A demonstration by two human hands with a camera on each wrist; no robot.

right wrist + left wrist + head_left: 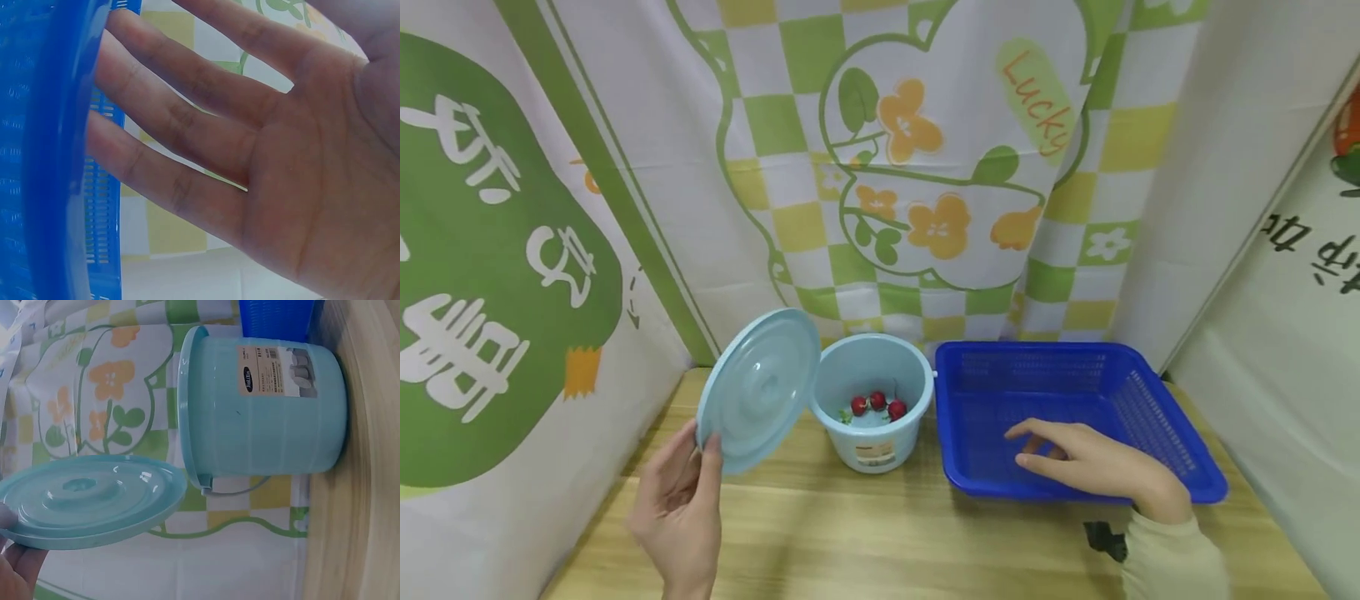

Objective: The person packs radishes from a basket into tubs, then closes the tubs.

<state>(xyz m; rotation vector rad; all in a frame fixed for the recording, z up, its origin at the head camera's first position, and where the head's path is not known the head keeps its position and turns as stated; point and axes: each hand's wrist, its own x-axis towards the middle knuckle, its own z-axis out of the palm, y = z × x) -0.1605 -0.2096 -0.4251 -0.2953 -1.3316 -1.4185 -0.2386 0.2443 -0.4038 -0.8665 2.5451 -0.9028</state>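
Observation:
My left hand [681, 504] pinches the rim of a light blue round lid [760, 392], which is held tilted up beside the bucket. In the left wrist view the lid [94, 497] is apart from the bucket [269, 419]. The light blue bucket [876, 442] stands upright, uncovered, with several red radishes [877, 402] on its bottom. Over the near part of a blue plastic basket [951, 450] hovers my right hand [1082, 458], fingers loosely extended and holding nothing. The right wrist view shows the fingers [181, 125] reaching past the basket's rim [59, 150].
The basket stands to the right of the bucket on a wooden table [850, 533]. A small black object [1105, 540] lies by the right sleeve. A patterned curtain [925, 167] hangs behind, and printed fabric [490, 267] closes off the left side.

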